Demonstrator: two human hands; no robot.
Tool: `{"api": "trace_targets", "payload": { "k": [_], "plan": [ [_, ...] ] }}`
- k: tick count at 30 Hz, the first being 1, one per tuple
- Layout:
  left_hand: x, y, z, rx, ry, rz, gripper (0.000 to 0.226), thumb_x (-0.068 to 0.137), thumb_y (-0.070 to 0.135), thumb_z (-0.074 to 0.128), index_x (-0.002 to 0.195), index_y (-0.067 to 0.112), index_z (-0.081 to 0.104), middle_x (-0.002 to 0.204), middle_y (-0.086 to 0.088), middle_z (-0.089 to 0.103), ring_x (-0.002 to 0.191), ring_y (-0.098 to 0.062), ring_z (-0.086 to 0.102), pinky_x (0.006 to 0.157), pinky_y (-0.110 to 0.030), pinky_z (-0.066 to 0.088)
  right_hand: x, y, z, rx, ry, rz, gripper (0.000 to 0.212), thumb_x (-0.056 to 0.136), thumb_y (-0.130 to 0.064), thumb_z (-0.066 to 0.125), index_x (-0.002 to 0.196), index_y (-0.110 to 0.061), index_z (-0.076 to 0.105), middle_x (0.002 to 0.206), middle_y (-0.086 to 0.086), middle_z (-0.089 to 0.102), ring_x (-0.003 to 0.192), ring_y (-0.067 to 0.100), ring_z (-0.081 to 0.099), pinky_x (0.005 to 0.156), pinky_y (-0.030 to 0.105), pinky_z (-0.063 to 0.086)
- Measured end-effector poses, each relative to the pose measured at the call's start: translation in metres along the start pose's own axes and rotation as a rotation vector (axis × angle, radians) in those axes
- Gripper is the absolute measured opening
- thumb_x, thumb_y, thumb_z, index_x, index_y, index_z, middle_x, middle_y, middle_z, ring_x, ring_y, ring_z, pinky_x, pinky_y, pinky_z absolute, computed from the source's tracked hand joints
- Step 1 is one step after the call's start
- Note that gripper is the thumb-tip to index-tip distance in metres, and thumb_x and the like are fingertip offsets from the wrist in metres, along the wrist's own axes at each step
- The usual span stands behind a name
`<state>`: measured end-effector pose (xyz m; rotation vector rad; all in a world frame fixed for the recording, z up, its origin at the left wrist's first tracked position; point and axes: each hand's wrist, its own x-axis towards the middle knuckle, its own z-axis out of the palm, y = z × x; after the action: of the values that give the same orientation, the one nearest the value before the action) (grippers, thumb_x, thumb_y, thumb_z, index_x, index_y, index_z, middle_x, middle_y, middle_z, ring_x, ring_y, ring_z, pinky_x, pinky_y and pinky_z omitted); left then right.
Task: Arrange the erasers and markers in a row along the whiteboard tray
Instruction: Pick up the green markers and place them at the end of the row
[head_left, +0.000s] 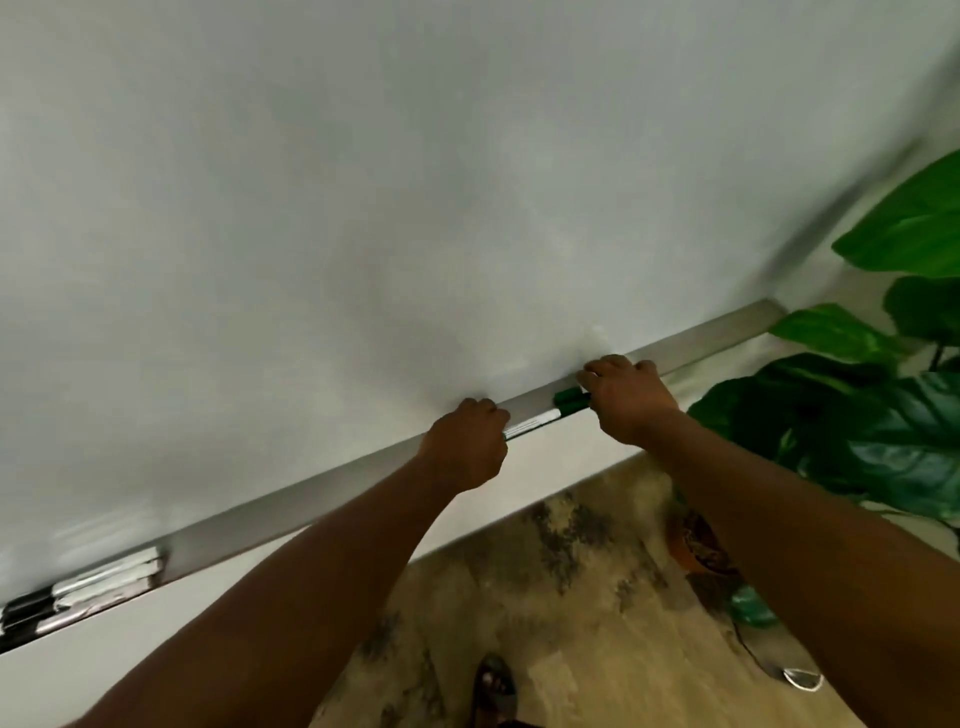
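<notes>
A long metal whiteboard tray (332, 480) runs diagonally from lower left to upper right under the whiteboard (363, 182). A white marker with a green cap (540, 418) lies on the tray. My left hand (467, 447) grips its white barrel end. My right hand (623, 397) is closed over the green-capped end, where a second green cap (569, 397) shows. Several black-capped markers (88, 587) lie bunched at the tray's far left. No eraser is visible.
A large-leaved green plant (883, 374) stands close to the right end of the tray. Below is a patterned floor (561, 597), my foot in a sandal (496, 686), and a plant pot (701, 540).
</notes>
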<state>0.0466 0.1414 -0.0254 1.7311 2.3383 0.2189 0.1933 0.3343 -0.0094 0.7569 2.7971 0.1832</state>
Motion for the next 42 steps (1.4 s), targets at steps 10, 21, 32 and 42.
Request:
{"api": "trace_targets", "payload": {
  "k": [10, 21, 32, 42],
  "plan": [
    [0.029, 0.006, 0.009, 0.017, -0.065, 0.013, 0.023, 0.093, 0.024, 0.046, 0.11, 0.014, 0.056, 0.11, -0.009, 0.056, 0.104, -0.027, 0.053, 0.083, -0.042, 0.05, 0.015, 0.02, 0.009, 0.047, -0.125, -0.062, 0.041, 0.095, -0.019, 0.047, 0.134, -0.028, 0.046, 0.13, 0.003, 0.05, 0.119, 0.026, 0.048, 0.094, 0.042, 0.039],
    [0.013, -0.017, 0.009, 0.012, -0.131, 0.035, 0.025, 0.095, 0.033, 0.048, 0.108, 0.013, 0.056, 0.108, -0.009, 0.056, 0.1, -0.027, 0.054, 0.08, -0.038, 0.045, 0.016, 0.019, -0.001, 0.098, -0.097, -0.157, 0.031, 0.096, -0.021, 0.052, 0.126, -0.018, 0.056, 0.124, 0.006, 0.057, 0.11, 0.027, 0.054, 0.092, 0.039, 0.047],
    [-0.08, -0.077, -0.025, 0.191, -0.047, 0.035, 0.029, 0.089, 0.02, 0.056, 0.117, 0.016, 0.057, 0.111, -0.006, 0.054, 0.094, -0.027, 0.058, 0.065, -0.037, 0.048, 0.019, -0.11, -0.031, 0.23, 0.255, -0.406, 0.033, 0.091, -0.022, 0.061, 0.124, -0.018, 0.06, 0.114, 0.008, 0.063, 0.097, 0.028, 0.061, 0.085, 0.04, 0.054],
    [-0.196, -0.15, -0.044, 0.315, -0.047, -0.168, 0.032, 0.087, 0.009, 0.049, 0.118, 0.013, 0.056, 0.12, -0.008, 0.054, 0.112, -0.029, 0.05, 0.078, -0.041, 0.052, 0.016, -0.244, -0.044, 0.165, 0.285, -0.63, 0.039, 0.082, -0.015, 0.066, 0.121, -0.017, 0.061, 0.11, 0.008, 0.067, 0.094, 0.031, 0.064, 0.084, 0.041, 0.05]
  ]
}}
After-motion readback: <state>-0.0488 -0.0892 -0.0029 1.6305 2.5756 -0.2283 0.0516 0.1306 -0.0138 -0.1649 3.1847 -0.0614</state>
